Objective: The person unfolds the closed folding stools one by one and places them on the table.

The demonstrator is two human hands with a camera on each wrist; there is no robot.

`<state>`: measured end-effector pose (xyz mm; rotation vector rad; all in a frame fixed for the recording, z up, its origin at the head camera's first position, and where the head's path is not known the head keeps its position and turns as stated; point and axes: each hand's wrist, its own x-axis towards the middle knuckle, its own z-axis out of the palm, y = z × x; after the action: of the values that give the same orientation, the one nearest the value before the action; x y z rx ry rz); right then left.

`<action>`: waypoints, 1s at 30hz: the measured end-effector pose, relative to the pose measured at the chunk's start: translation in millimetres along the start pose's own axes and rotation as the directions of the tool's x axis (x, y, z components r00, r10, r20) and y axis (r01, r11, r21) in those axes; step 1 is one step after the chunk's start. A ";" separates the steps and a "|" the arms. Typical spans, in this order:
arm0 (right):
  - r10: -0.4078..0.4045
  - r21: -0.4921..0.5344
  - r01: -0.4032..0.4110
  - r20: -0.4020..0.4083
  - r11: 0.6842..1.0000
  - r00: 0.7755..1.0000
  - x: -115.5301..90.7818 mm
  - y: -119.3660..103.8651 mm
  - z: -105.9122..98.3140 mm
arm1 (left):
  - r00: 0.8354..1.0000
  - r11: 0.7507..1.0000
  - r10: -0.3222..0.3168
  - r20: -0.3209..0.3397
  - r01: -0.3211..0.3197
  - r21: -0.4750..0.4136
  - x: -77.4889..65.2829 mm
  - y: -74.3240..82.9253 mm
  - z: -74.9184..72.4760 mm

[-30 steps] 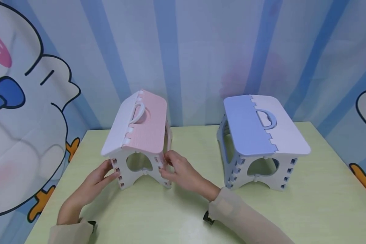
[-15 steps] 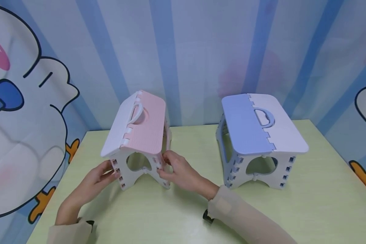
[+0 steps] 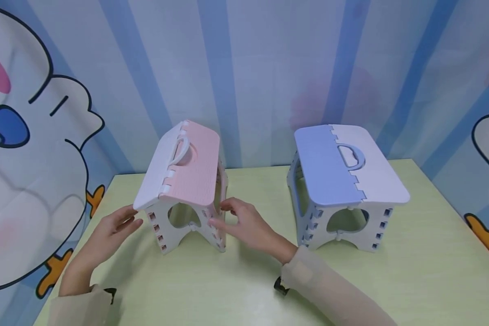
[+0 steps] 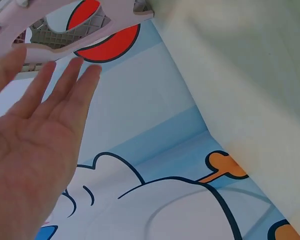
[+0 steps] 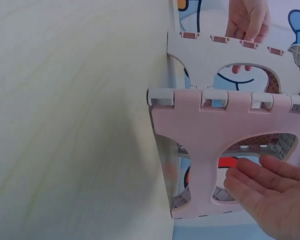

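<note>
A pink-and-white folding step stool (image 3: 197,170) stands at the left of the table, its top peaked along the middle hinge. Its white carry handle (image 3: 182,151) sticks up at that ridge. My left hand (image 3: 107,235) is beside the stool's left side, below the white half of the top. In the left wrist view its fingers (image 4: 65,87) are spread and hold nothing. My right hand (image 3: 250,224) is at the right front leg. The right wrist view shows relaxed fingers (image 5: 265,175) before the opening in the pink side panel (image 5: 202,150), not wrapped round it.
A blue-and-white folding stool (image 3: 326,170) stands at the right with a flat top and a blue handle (image 3: 360,158). Both stools stand on a pale green table (image 3: 187,290). Behind hangs a blue striped backdrop (image 3: 252,81) with cartoon figures.
My left hand has let go of the pink stool's left front leg and drawn back to the left. My right hand's fingers have loosened from the right leg. The stool keeps its peaked shape.
</note>
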<state>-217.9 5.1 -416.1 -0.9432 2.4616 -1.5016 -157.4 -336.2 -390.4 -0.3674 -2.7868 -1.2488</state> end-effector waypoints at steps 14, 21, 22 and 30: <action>-0.018 -0.052 0.006 -0.248 0.999 0.969 19.7 -16.7 -16.6 | 0.966 0.994 0.105 -0.238 -0.098 0.039 12.4 22.0 -12.2; -0.004 -0.064 -0.014 -0.264 0.998 0.965 37.7 -37.3 -27.0 | 0.957 0.989 0.148 -0.248 -0.142 0.042 21.7 37.6 -15.1; -0.005 -0.061 -0.011 -0.265 0.998 0.964 40.2 -39.3 -28.3 | 0.958 0.988 0.153 -0.241 -0.147 0.044 23.3 40.0 -15.4; -0.039 -0.083 0.022 -0.212 0.996 0.977 58.8 -50.9 -30.1 | 0.975 0.986 0.163 -0.151 -0.155 0.059 38.0 59.3 -16.5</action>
<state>-254.0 -20.8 -345.4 -0.8779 2.6859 -1.6023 -180.4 -303.2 -330.3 -0.4589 -2.5937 -1.1241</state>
